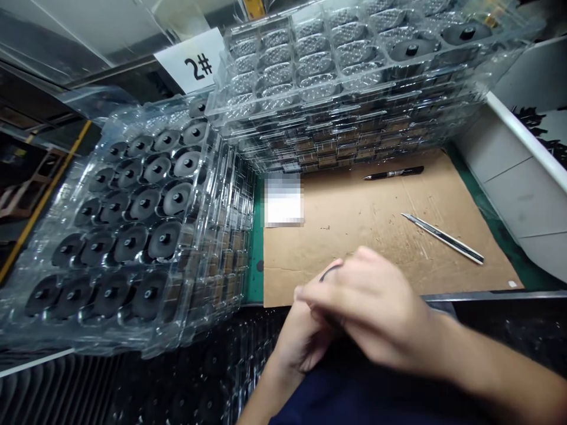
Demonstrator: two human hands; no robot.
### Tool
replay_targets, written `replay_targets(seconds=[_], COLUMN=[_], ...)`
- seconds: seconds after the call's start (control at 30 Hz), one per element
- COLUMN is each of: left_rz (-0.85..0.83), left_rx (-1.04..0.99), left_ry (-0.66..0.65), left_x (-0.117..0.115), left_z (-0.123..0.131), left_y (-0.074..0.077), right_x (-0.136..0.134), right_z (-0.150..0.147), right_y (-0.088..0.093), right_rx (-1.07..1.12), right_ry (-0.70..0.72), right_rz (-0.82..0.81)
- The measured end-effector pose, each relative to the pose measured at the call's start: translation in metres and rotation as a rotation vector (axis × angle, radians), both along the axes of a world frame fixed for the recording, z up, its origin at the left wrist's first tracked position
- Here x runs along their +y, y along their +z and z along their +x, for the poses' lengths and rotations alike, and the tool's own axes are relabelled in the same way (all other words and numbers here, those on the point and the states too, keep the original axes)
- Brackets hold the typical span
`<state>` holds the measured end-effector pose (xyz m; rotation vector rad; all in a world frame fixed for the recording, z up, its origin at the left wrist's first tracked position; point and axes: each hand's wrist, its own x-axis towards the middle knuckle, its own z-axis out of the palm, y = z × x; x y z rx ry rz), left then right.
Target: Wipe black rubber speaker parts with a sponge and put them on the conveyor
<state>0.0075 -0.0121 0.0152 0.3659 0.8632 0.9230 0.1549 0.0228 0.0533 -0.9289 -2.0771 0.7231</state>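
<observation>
The right hand (pixel 371 308) lies over the left hand (pixel 301 345), both low at the front edge of the work area. The right forearm enters from the lower right corner and the left forearm from the bottom, and the two hands meet above a dark blue garment (pixel 354 401).

A thin dark curved strip (pixel 331 272) emerges from between the hands, its visible length rising toward the upper right and bending at the tip. Its surface is matte black at this resolution; its material and remaining length cannot be determined, as the hands hide the rest.

The right fingers (pixel 330 297) are held together and curled across the strip. The left fingers are hidden, so their state cannot be determined.

Just beyond the hands, a cardboard sheet (pixel 376 236) lies on a green mat (pixel 254 260) on the bench, carrying a black marker pen (pixel 394 172) and a utility knife (pixel 443 238). To the left and rear stand stacked clear trays (pixel 133 218) of round black parts — a "2#" card (pixel 190 59) stands behind them.
</observation>
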Motion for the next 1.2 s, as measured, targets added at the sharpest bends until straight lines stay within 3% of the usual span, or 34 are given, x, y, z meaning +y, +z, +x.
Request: replay_targets(seconds=[0.07,0.17,0.3,0.4,0.47,0.6,0.67,0.73,0.8,0.87,1.03,1.13,1.2], left_rz=[-0.025,-0.043,0.007,0.014,0.020,0.019,0.018,0.018,0.018,0.028,0.045,0.056,0.052], left_rx=[-0.084,-0.183,-0.174,-0.146,-0.129,-0.083,-0.063,-0.055,-0.051,-0.035,-0.037,-0.076,-0.086], left_ry=[-0.012,-0.023,0.009,0.043,0.059,0.067,0.081,0.098,0.120,0.144,0.130,0.120,0.103], left_x=[0.001,0.003,0.007,0.009,0.010,0.010,0.009,0.008,0.006,0.005,0.007,0.012,0.013], left_z=[-0.001,-0.005,-0.008,-0.008,-0.006,-0.001,0.000,0.000,-0.001,-0.001,0.002,-0.001,-0.003], left_y=[0.000,-0.001,-0.007,-0.011,-0.013,-0.013,-0.014,-0.016,-0.017,-0.018,-0.011,-0.006,-0.005], right_x=[0.011,0.016,-0.012,-0.030,-0.029,-0.011,-0.008,-0.009,-0.009,-0.007,-0.008,-0.020,-0.026], right_z=[0.010,0.026,0.031,0.029,0.029,0.020,0.008,-0.005,-0.014,-0.018,-0.013,0.000,0.010], right_y=[-0.015,-0.053,-0.105,-0.120,-0.109,-0.054,-0.028,-0.015,-0.011,-0.013,-0.015,-0.017,-0.018], right_rx=[0.020,-0.017,-0.058,-0.045,-0.031,0.075,0.135,0.136,0.084,0.029,0.093,0.084,0.018], right_ry=[-0.161,-0.411,-0.307,-0.264,-0.326,-0.500,-0.451,-0.306,-0.137,-0.057,-0.150,-0.041,-0.085], right_rz=[-0.198,-0.497,-0.604,-0.634,-0.634,-0.479,-0.300,-0.184,-0.208,-0.277,-0.076,-0.122,-0.160])
